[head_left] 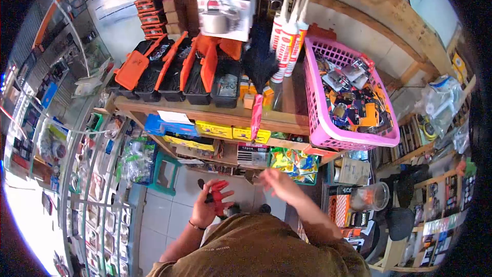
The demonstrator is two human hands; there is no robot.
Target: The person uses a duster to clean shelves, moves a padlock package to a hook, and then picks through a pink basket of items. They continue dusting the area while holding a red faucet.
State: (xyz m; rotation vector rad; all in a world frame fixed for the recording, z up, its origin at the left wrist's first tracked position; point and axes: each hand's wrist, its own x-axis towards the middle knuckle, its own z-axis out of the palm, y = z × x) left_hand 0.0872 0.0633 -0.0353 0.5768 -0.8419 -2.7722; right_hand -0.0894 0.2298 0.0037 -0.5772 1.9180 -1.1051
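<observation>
My left hand (203,210) is held palm up in front of my body, a dark band around its wrist. A small red and black thing (217,195) rests against its palm and fingers; its kind is hard to make out. To the right, my right hand (281,185) reaches inward with its fingers loosely stretched toward the left hand, slightly blurred. No object shows clearly in it. Both hands are apart, below the wooden shelf (287,119) that carries black boxes with orange lids (197,82).
Upright sealant tubes (287,46) and a pink basket (353,141) of small packaged goods stand on the shelf. A packaged padlock (218,15) hangs above. Lower down are yellow boxes (214,129) and a green stool (165,174). A glass display case (97,210) lines the left.
</observation>
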